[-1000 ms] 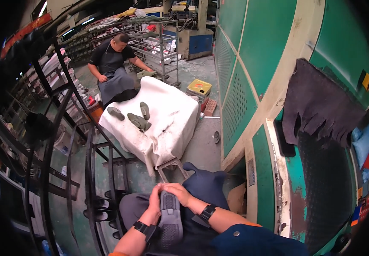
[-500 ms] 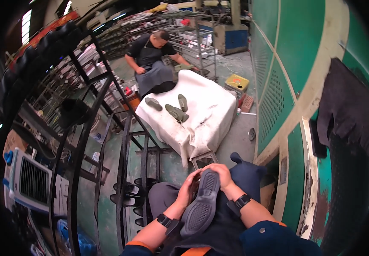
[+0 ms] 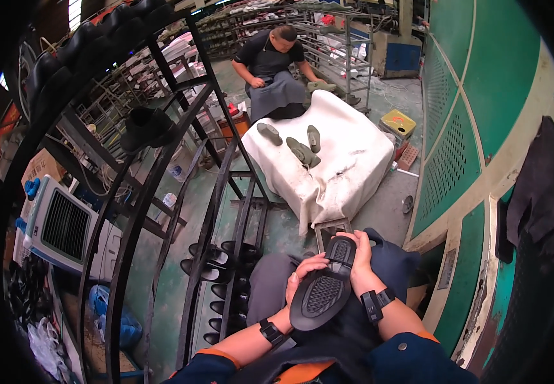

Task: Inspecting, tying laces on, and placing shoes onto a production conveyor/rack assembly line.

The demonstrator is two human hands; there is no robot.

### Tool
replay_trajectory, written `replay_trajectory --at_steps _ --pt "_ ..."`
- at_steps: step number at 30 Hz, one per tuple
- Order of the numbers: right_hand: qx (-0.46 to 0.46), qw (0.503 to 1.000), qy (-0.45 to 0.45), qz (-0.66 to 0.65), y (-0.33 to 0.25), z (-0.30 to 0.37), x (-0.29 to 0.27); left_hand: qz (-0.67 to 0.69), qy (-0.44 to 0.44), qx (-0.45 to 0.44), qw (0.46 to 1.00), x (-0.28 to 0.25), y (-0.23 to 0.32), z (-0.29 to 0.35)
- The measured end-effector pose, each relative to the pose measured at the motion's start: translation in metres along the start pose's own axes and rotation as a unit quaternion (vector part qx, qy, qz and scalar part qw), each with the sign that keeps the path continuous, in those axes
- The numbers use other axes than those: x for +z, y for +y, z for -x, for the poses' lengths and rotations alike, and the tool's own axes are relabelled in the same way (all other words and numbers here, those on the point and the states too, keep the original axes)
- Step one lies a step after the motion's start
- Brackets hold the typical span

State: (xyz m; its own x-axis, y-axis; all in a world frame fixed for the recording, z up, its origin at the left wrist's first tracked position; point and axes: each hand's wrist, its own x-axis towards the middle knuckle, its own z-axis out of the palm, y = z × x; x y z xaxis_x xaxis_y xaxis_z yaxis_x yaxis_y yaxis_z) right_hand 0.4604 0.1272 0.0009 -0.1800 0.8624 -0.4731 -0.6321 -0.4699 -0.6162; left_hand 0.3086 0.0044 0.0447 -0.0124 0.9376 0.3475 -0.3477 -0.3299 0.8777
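A dark shoe, its ridged sole (image 3: 319,297) facing up, is held over my lap with both hands. My left hand (image 3: 300,276) is on its left side, the fingers laid over the edge onto the middle of the sole. My right hand (image 3: 361,261) wraps round the other side near the heel (image 3: 341,248). The shoe's upper is turned down and hidden. Both my wrists wear black bands.
A white-draped table (image 3: 347,144) with several green shoes (image 3: 302,152) stands ahead. A co-worker (image 3: 277,67) sits behind it, one hand at another green shoe. Black metal racks (image 3: 209,192) with dark shoes (image 3: 211,262) rise at left; green cabinets (image 3: 462,160) line the right.
The surroundings have shifted to the right in the picture. My left fingers have come over onto the sole, and the shoe is tilted more to the right at its heel end.
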Motion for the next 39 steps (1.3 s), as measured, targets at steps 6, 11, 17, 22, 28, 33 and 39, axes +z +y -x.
replay_trajectory --at_steps 6,11,17,22,28,33,39 --pt "-0.081 0.992 -0.053 -0.077 -0.023 0.039 0.025 -0.055 0.084 0.058 0.993 0.032 0.032 -0.008" --pt "-0.386 0.882 -0.093 0.253 0.008 0.026 0.016 0.087 0.093 -0.306 0.943 -0.011 0.039 0.027" --pt "-0.302 0.788 -0.083 0.530 0.048 -0.054 -0.062 0.210 -0.004 -0.445 0.870 0.020 0.087 0.042" --pt "0.043 0.927 -0.178 0.327 0.003 0.026 -0.040 0.280 0.127 -0.347 0.886 0.009 0.143 0.059" --pt "0.174 0.898 -0.404 -0.018 -0.031 0.084 -0.071 0.225 0.035 -0.137 0.964 -0.004 0.173 0.009" --pt "0.169 0.931 -0.322 0.042 -0.033 0.081 0.001 0.082 0.128 -0.076 0.985 -0.047 0.181 0.048" --pt "-0.010 0.979 -0.197 0.044 -0.081 -0.020 0.087 -0.002 0.179 -0.076 0.981 -0.047 0.194 0.080"
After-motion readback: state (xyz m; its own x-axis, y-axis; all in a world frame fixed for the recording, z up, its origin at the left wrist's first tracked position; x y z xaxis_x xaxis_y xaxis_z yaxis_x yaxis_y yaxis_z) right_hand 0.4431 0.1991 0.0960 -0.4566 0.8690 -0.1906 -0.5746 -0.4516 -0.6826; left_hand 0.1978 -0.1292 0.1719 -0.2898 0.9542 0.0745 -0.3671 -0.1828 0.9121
